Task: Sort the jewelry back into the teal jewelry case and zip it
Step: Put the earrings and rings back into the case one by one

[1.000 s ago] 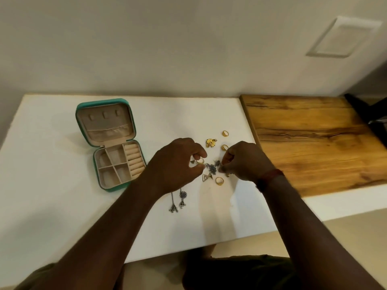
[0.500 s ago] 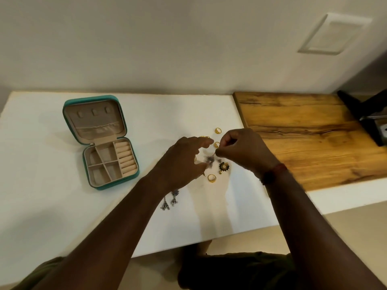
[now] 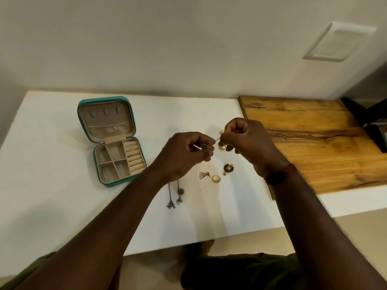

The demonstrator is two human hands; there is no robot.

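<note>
Risen off the bench — left hand and right hand each pinch an end of the light, limp earring chain.

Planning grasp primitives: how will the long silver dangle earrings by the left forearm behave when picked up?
Likely floppy: the long silver dangle earrings look like thin chains ending in small clusters, so they'd droop from a pinch. Probably light, being slender. Pushed, they'd likely drag, not roll.

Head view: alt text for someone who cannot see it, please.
The left hand and right hand pinch a chained piece between them above a white table. An open teal case sits to the left, compartments looking empty; a ring and earrings lie loose nearby.
</note>
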